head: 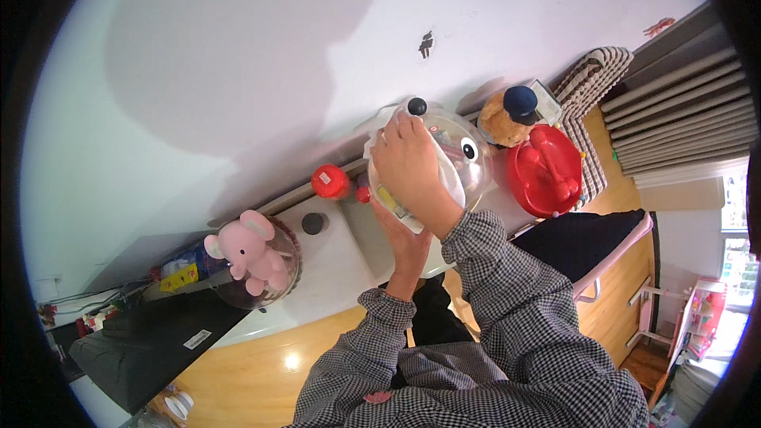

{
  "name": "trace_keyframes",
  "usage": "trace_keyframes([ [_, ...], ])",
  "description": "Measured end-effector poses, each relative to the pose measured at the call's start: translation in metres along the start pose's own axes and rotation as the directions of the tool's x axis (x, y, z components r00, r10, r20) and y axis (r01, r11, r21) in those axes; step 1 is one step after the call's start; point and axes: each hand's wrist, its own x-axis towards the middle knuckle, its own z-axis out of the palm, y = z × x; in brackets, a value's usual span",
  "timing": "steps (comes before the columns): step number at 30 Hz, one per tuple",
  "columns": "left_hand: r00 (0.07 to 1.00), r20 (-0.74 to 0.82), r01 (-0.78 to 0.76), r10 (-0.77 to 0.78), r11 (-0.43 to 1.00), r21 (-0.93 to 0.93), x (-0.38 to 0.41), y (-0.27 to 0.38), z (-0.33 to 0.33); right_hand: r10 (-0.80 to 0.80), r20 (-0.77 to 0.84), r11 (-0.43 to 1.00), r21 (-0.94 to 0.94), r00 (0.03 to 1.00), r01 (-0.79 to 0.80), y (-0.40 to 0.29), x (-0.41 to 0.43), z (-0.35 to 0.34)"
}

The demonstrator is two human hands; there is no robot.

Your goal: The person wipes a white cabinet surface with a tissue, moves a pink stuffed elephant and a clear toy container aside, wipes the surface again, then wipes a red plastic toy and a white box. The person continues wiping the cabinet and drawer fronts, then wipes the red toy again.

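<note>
A clear plastic dome-shaped container point(480, 173) with a cartoon eye and a black ball knob point(417, 106) is held over the white cabinet top. My right hand point(407, 157) presses a white cloth point(450, 173) against its side, fingers bent near the black knob. From below, my left hand point(407, 244) holds the container's lower side; its fingertips are partly hidden behind it. A small red ball point(363, 194) shows at the container's left edge. Through the clear wall I can make out something yellow, too covered to name.
Left of the container stand a red-lidded jar point(330, 182), a dark round cap point(313, 223) and a pink plush elephant point(252, 252). A black monitor-like panel point(154, 339) is farther left. On the right are a teddy bear point(502, 122), a red plastic tray point(544, 172) and a black chair point(579, 244).
</note>
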Motion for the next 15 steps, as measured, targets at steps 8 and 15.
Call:
trace_keyframes([
  [8, 0.998, 0.064, 0.029, -0.018, 0.984, -0.176, 0.003, -0.031, 0.015, -0.380, 0.095, 0.922, -0.041, 0.920, 0.385, -0.018, -0.046, 0.006],
  [15, 0.959, 0.274, -0.169, 0.074, 0.924, 0.344, -0.015, -0.085, -0.017, -0.307, -0.260, 0.705, 0.584, 0.915, 0.403, 0.011, -0.110, 0.011],
])
